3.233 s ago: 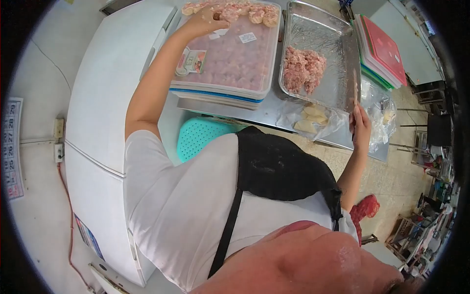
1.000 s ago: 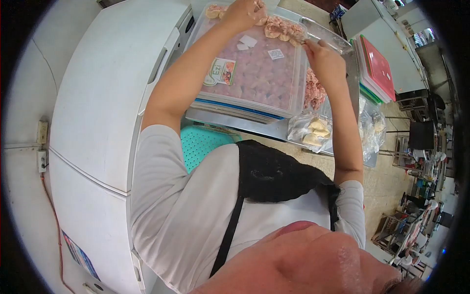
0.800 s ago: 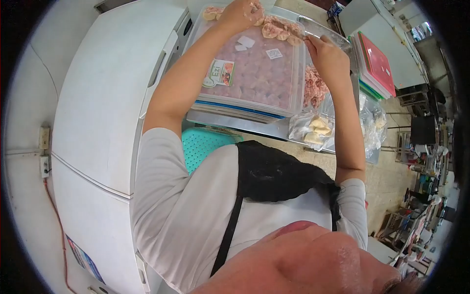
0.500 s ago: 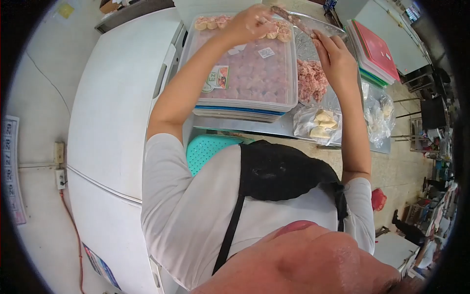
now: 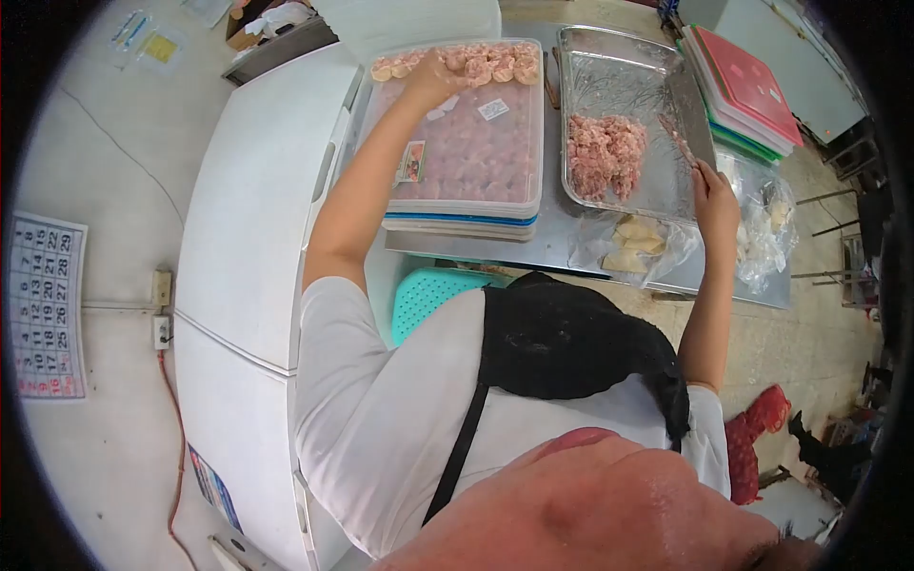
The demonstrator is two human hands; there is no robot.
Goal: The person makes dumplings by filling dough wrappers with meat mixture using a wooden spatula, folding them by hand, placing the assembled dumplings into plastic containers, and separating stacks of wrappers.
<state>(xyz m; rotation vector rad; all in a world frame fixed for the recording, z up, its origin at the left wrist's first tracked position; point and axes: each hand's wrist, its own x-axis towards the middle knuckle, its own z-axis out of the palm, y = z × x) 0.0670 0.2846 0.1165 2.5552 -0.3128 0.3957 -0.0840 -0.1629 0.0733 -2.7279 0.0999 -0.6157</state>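
Note:
My left hand is at the row of meat-filled dumplings along the far edge of a lidded plastic container. Its fingers are closed around a dumpling among the others, partly hidden by the hand itself. My right hand grips a thin spatula smeared with meat, over the right side of a metal tray. Minced meat lies heaped in that tray. Pale round wrappers rest on clear plastic just below the tray.
Red, white and green lids or boards are stacked right of the tray. Clear plastic bags lie below them. A turquoise perforated basket sits beneath the table edge. The white fridge stands at the left.
My hands have moved apart. The left went back to the dumpling row, while the right carried the spatula from beside the left hand to the metal tray's right side. The view has shifted.

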